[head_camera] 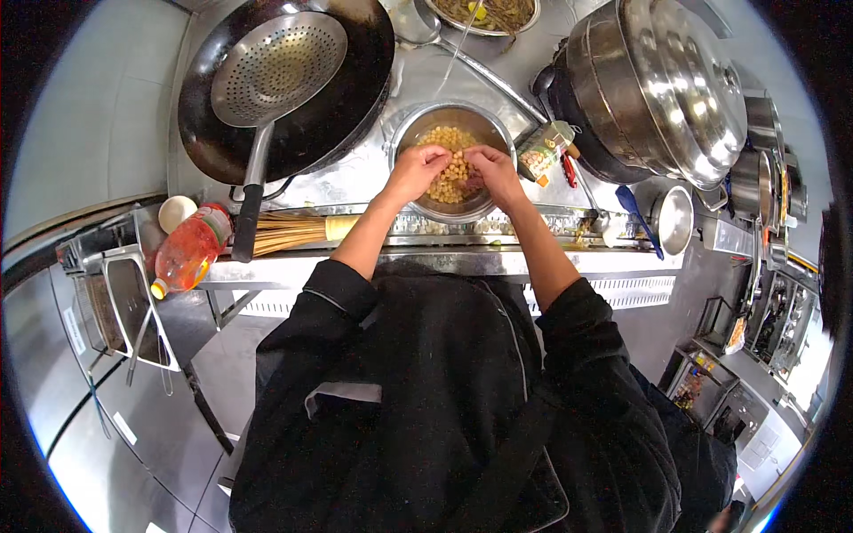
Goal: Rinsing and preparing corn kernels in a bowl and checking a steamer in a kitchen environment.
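Note:
Both hands are over a round metal pot (403,130) that holds pale yellow chickpeas (446,136) in liquid. My left hand (421,171) comes in from the left rim, thumb and fingertips pinched together. My right hand (492,174) mirrors it from the right, its fingertips close to the left ones. A small chickpea-like piece seems to sit between the fingertips; which hand grips it is hard to tell. Just right of the pot stands a printed packet (543,152), with a red-handled tool (569,170) beside it.
At the left lies a black wok (363,80) with a perforated metal strainer (280,70). A large lidded steamer pot (610,86) stands right. Near the front edge are a bamboo brush (286,232), a bottle of red liquid (190,246), a blue spoon (636,216) and a metal bowl (673,220).

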`<state>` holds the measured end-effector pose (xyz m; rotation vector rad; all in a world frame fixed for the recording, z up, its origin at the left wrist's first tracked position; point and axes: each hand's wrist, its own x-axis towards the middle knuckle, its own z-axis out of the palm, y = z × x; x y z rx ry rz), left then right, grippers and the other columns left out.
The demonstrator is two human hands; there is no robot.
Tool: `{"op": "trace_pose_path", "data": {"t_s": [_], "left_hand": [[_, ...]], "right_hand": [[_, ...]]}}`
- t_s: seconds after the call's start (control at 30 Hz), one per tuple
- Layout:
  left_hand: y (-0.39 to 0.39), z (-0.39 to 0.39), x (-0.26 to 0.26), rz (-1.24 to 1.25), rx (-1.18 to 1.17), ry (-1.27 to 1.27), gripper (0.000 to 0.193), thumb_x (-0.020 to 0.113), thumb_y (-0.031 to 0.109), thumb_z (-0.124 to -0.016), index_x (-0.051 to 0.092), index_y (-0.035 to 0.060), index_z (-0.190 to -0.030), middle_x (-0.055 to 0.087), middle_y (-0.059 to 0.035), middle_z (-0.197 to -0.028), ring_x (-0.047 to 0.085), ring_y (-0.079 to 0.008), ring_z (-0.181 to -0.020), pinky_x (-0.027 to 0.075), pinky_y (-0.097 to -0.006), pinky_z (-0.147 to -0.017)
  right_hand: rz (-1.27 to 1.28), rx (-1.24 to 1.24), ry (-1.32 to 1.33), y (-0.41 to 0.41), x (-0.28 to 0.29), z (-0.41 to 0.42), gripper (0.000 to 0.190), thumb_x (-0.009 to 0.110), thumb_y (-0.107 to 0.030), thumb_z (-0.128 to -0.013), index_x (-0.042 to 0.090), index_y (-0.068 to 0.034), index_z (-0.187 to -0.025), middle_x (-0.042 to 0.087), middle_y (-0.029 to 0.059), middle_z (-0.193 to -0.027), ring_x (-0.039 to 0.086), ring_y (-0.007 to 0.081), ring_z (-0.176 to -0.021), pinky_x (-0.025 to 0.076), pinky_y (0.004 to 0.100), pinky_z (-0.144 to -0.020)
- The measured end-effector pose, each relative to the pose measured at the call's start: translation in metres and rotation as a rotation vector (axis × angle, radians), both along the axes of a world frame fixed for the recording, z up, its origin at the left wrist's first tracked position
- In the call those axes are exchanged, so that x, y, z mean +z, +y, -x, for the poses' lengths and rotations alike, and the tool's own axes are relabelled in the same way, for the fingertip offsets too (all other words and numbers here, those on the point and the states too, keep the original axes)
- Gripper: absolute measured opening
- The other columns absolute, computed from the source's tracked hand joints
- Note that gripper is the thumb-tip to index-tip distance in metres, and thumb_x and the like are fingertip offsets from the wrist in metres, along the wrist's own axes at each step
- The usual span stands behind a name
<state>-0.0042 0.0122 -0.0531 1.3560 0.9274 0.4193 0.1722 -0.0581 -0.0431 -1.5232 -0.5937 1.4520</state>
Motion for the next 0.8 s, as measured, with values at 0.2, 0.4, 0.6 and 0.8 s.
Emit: {"op": "trace_pose_path", "data": {"t_s": [0.2,0.4,0.6,0.8], "left_hand": [[-0.002,0.003,-0.003,-0.011,0.001,-0.055,0.025,0.065,0.012,-0.083,0.064,-0.0010,-0.105,0.068,-0.0083,-0.091,0.062,-0.0113,-0.081,0.049,-0.0257,-0.073],[-0.005,0.004,0.006,-0.112,-0.020,-0.025,0.028,0.070,0.015,-0.080,0.065,-0.0006,-0.102,0.068,-0.0094,-0.085,0.062,-0.0111,-0.076,0.049,-0.0256,-0.070],[-0.005,0.003,0.009,-0.118,-0.004,-0.006,0.022,0.066,0.016,-0.084,0.066,-0.0006,-0.098,0.068,-0.0072,-0.077,0.060,-0.0098,-0.068,0.048,-0.0254,-0.065],[-0.006,0.003,-0.008,-0.077,0.088,-0.083,0.018,0.064,0.014,-0.086,0.067,0.0003,-0.098,0.068,-0.0059,-0.079,0.058,-0.0089,-0.068,0.046,-0.0254,-0.063]], "right_hand": [[0.038,-0.028,0.060,0.000,0.004,0.002,0.022,0.059,-0.018,-0.087,0.064,-0.001,-0.099,0.064,0.0050,-0.088,0.061,0.0126,-0.073,0.053,0.0256,-0.061],[0.033,-0.065,0.293,-0.001,0.006,0.004,0.023,0.059,-0.012,-0.087,0.060,0.002,-0.105,0.064,0.0086,-0.092,0.064,0.0165,-0.078,0.055,0.0281,-0.066],[0.055,0.011,0.246,-0.004,0.003,0.003,0.025,0.065,-0.008,-0.085,0.060,0.003,-0.106,0.063,0.0089,-0.097,0.065,0.0188,-0.081,0.058,0.0304,-0.068],[0.059,-0.083,0.247,0.001,0.013,0.010,0.023,0.065,-0.008,-0.086,0.060,0.001,-0.106,0.064,0.0075,-0.092,0.065,0.0177,-0.078,0.059,0.0315,-0.067]]}}
